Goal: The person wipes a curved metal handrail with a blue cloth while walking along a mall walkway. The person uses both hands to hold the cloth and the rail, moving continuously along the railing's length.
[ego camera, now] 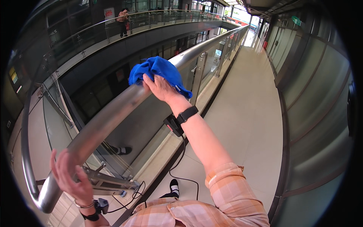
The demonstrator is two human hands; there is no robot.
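A thick metal handrail runs diagonally from the lower left up to the far top right. On its top my right hand presses a bunched blue cloth, whose folds spread over and around the rail, with one corner hanging beside my wrist. My left hand is at the lower left, against or just above the rail near its bend, slightly blurred, fingers apart and nothing seen in it. Whether its palm touches the metal cannot be told. Both wrists wear black straps with small devices and cables.
Glass panels and metal posts stand under the rail, along a stone ledge. A tiled walkway stretches ahead on the right, bordered by a panelled wall. Across the open drop, another person stands by a far railing. A cable hangs near my foot.
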